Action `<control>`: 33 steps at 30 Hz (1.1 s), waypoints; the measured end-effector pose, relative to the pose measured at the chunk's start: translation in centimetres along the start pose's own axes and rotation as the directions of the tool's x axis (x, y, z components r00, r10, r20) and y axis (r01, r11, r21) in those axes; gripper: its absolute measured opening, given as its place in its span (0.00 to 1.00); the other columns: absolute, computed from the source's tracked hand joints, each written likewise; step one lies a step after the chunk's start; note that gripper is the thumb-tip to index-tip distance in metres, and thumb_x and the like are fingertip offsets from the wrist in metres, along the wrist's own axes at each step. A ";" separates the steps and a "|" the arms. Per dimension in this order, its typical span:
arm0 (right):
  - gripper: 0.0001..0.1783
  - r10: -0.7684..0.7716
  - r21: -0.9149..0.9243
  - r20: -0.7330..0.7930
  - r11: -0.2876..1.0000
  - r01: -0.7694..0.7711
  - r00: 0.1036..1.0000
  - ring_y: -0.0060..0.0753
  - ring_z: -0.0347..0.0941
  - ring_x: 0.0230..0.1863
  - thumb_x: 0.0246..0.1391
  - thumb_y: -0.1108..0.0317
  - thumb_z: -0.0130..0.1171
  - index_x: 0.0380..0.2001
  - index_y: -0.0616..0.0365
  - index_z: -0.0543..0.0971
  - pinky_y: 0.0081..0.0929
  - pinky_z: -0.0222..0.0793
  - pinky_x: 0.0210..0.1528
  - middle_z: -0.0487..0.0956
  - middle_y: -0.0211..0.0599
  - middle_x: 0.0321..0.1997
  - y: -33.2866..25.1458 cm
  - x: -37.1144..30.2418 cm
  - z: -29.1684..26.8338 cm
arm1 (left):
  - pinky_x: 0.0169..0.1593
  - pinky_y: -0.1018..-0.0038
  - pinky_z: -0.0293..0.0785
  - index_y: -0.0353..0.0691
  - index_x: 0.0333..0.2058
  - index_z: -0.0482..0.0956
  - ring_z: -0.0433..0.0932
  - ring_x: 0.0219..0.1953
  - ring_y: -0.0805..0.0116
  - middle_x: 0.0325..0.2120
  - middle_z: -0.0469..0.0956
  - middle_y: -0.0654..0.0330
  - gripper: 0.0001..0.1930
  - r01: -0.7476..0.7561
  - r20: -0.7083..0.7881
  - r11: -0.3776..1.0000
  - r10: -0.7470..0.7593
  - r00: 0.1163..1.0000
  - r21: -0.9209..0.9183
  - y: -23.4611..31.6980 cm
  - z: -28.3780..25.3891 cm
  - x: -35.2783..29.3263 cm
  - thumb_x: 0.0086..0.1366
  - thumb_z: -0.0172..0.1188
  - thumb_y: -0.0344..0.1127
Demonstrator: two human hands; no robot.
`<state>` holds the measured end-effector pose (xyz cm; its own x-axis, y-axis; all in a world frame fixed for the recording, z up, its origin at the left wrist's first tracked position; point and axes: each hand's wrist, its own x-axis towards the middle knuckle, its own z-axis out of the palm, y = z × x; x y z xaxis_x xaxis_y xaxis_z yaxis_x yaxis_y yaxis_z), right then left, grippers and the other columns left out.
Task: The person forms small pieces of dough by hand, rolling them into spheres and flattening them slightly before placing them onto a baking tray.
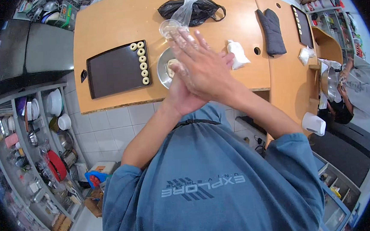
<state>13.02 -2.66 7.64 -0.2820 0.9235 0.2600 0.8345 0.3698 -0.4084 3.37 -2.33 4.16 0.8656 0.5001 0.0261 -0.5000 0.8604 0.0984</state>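
Note:
My two hands are laid palm against palm over a metal bowl [163, 70] near the table's front edge. On top is my right hand [203, 67], its floury fingers straight and pointing away from me. Beneath it my left hand [182, 94] lies flat, crossing toward the right, and only its fingertips come out past the right hand. Whatever may be between the palms is hidden. Pale dough [172, 68] shows in the bowl beside my hands. To the left, a dark baking tray [113, 73] carries several dough rings [143, 66] along its right and far edges.
Behind the bowl stand a clear plastic cup [168, 27] and a black plastic bag [203, 12]. A bag of white powder [237, 54] and a dark oven mitt [272, 32] lie to the right. Further right, another person [354, 82] handles a metal bowl. Shelves [32, 139] line the left.

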 end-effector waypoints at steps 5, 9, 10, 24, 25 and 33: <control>0.33 -0.133 0.158 0.110 0.981 0.115 0.985 0.51 0.52 0.76 0.60 0.62 0.56 0.66 0.65 0.66 0.54 0.43 0.76 0.62 0.51 0.73 -1.1 -1.6 -0.4 | 0.76 0.58 0.42 0.35 0.72 0.43 0.44 0.76 0.55 0.74 0.42 0.49 0.41 -0.069 -0.028 0.988 0.074 0.997 0.138 0.7 -1.2 1.0 0.74 0.33 0.61; 0.33 -0.030 -0.041 0.073 0.999 0.033 0.997 0.53 0.53 0.76 0.61 0.61 0.56 0.66 0.65 0.66 0.53 0.44 0.76 0.63 0.53 0.72 0.8 -0.9 -0.7 | 0.76 0.58 0.41 0.34 0.72 0.43 0.43 0.76 0.55 0.74 0.42 0.49 0.41 0.005 -0.192 0.994 0.017 0.981 0.113 1.7 1.0 -0.4 0.74 0.33 0.62; 0.33 0.008 -0.028 0.038 1.000 -0.007 0.999 0.53 0.53 0.75 0.61 0.61 0.56 0.66 0.65 0.66 0.54 0.44 0.76 0.63 0.53 0.72 0.4 -0.4 -0.4 | 0.76 0.56 0.43 0.34 0.72 0.43 0.44 0.76 0.54 0.74 0.43 0.48 0.40 -0.006 -0.091 1.000 0.006 0.996 0.002 0.8 0.7 -0.1 0.74 0.32 0.61; 0.31 -0.148 0.154 0.009 0.977 0.144 0.989 0.53 0.54 0.75 0.59 0.62 0.57 0.64 0.65 0.69 0.55 0.44 0.75 0.64 0.52 0.71 -1.4 -1.7 -0.4 | 0.76 0.58 0.37 0.34 0.72 0.41 0.40 0.77 0.57 0.75 0.41 0.49 0.42 -0.092 0.123 0.967 0.065 0.990 0.237 -0.2 0.1 0.7 0.74 0.32 0.62; 0.31 -0.146 0.152 0.008 0.978 0.143 0.989 0.53 0.54 0.75 0.59 0.62 0.57 0.64 0.65 0.69 0.55 0.44 0.75 0.64 0.52 0.71 -0.9 -2.0 -0.5 | 0.76 0.58 0.37 0.34 0.72 0.41 0.40 0.77 0.57 0.75 0.41 0.49 0.42 -0.062 0.079 0.972 0.045 0.996 0.229 0.2 0.4 0.6 0.74 0.32 0.63; 0.31 -0.023 0.033 -0.011 0.999 0.023 1.000 0.52 0.57 0.74 0.57 0.64 0.59 0.63 0.66 0.69 0.54 0.46 0.74 0.65 0.53 0.71 -0.3 -1.1 0.3 | 0.76 0.56 0.38 0.34 0.73 0.39 0.40 0.77 0.56 0.75 0.40 0.47 0.39 0.005 0.033 0.996 -0.002 0.999 -0.094 -1.2 -0.8 1.3 0.75 0.31 0.56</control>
<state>12.92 -3.70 7.20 -0.2961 0.9136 0.2788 0.8117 0.3945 -0.4306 5.11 -2.66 3.27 0.8671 0.4946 0.0592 -0.4957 0.8685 0.0049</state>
